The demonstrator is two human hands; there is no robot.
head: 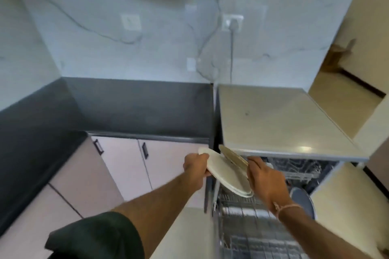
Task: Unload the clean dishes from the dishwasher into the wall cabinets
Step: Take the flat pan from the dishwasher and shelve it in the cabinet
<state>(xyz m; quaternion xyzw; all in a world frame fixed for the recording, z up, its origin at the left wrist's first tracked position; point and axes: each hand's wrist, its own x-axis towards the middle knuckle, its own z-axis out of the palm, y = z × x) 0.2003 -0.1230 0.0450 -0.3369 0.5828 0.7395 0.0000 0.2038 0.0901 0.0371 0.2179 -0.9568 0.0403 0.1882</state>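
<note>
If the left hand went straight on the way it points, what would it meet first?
Beyond the white plates that the left hand grips, probably the front corner of the light worktop above the dishwasher; depth is unclear.

Left hand and right hand hold white plates above dishwasher rack.

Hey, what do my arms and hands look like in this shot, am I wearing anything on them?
The left arm has a dark short sleeve at the upper arm; the forearm below it is bare. The right arm is bare as far as the frame shows, with a thin pale cord tied round the wrist. The left hand and right hand wear no gloves.
</note>
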